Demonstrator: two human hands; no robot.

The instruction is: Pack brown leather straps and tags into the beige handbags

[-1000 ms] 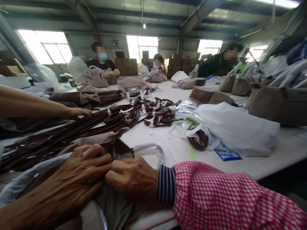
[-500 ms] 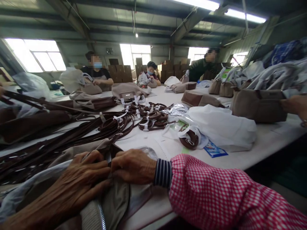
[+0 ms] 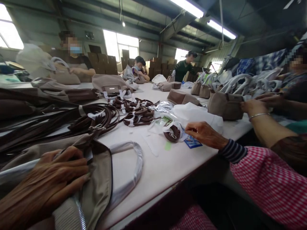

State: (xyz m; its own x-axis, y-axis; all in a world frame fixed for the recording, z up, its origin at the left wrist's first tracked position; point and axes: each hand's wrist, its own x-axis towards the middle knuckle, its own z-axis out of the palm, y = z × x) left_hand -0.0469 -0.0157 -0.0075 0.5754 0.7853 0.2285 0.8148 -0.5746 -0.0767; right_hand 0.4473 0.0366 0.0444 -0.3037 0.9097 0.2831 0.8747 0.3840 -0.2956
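My left hand (image 3: 51, 179) lies on a taupe handbag (image 3: 98, 185) at the near left edge of the white table (image 3: 168, 163), fingers curled onto its top edge. The bag's plastic-wrapped handle (image 3: 134, 163) arcs out to the right. My right hand (image 3: 203, 134), in a red checked sleeve with a striped cuff, is stretched out over the table with bent fingers, touching a coiled brown strap in a white wrapper (image 3: 173, 132) beside a white plastic bag (image 3: 194, 113). Nothing shows in its grip.
Long brown straps (image 3: 72, 123) and coiled straps (image 3: 134, 111) cover the table's middle and left. Taupe bags (image 3: 224, 103) stand at right, where another person's hand (image 3: 254, 107) with a bracelet holds one. Several people work at the far end.
My right hand left the handbag and reached right and forward to the wrapped coiled strap. The view swung right, showing a neighbour's arm. My left hand stayed on the bag.
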